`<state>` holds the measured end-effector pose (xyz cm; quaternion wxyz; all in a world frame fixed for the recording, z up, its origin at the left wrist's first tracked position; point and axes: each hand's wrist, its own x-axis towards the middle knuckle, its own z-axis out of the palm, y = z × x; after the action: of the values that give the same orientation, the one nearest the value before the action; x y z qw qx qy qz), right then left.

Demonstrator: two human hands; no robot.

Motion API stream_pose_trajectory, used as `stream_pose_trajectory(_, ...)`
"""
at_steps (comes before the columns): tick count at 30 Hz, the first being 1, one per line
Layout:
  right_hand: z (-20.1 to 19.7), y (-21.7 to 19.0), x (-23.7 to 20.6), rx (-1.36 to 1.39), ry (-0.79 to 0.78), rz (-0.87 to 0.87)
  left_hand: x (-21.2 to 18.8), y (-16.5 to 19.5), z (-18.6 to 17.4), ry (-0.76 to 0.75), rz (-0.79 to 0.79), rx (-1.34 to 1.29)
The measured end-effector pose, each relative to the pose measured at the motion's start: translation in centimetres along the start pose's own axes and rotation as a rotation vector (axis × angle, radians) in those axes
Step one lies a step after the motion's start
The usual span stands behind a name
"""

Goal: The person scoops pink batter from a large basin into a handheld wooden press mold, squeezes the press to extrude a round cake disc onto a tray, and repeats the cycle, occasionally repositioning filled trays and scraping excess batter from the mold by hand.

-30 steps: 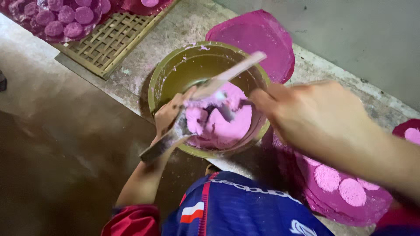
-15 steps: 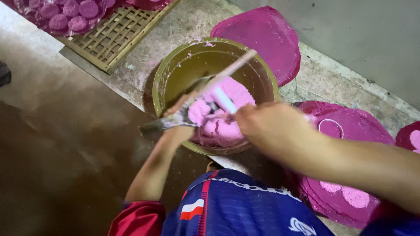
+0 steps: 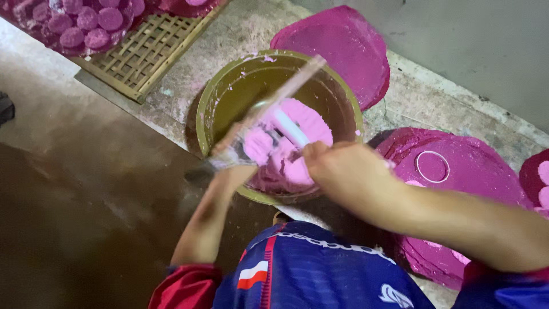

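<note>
Pink paste (image 3: 297,149) is half scooped from the olive bowl (image 3: 229,97); much remains — pressed discs (image 3: 86,26) lie beyond the bowl. The left hand (image 3: 237,171) is clamped on a flat tool (image 3: 269,103); the right hand (image 3: 343,171) pinches a white stick (image 3: 290,129).

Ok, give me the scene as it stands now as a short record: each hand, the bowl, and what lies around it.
left hand: at the bowl's near rim, gripping a blurred flat tool
right hand: over the bowl, holding a white stick-like tool in the paste
bowl: round, olive-green, on a concrete ledge
pink paste: heaped in the bowl's near half
pink sheets: lying behind and right of the bowl
woven tray: upper left, beside pink round cakes
</note>
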<state>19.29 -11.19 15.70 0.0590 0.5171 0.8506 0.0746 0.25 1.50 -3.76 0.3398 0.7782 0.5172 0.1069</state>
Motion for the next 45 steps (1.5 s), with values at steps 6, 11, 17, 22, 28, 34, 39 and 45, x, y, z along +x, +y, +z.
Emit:
stream_pose_trajectory(6, 0.3, 1.3, 0.7, 0.671, 0.462, 0.124, -0.9, 0.8, -2.6, 0.617, 0.238, 0.086)
stream_pose_trajectory(11, 10.8, -2.0, 0.8, 0.970, 0.342, 0.211, -0.6, 3.2, -4.0, 0.686, 0.278, 0.085)
stream_pose_trajectory(17, 11.5, 2.5, -0.6, 1.106, 0.302, 0.139, -1.1, 3.5, -5.8, 0.677, 0.228, 0.182)
stream_pose_trajectory(22, 13.5, 1.4, 1.8, 1.010, 0.206, 0.365, 0.5, 2.3, -3.3, 0.553, 0.122, 0.289)
stream_pose_trajectory(28, 15.5, -0.9, 0.2, 1.088, 0.082, 0.279, 4.4, -4.5, -3.9, 0.782, 0.280, 0.050)
stream_pose_trajectory(34, 14.3, 2.0, 2.7, 1.107, -0.034, 0.137, 4.0, -5.0, -7.3, 0.519, 0.061, -1.122)
stream_pose_trajectory(39, 12.2, 3.4, 2.1, 1.689, 0.566, -0.162, -2.8, 3.2, -1.3, -0.034, 0.164, -1.422)
stream_pose_trajectory(45, 8.5, 4.4, -5.7, 2.237, 0.763, -0.036, -6.7, 10.5, 5.7, -0.715, 0.189, -1.343)
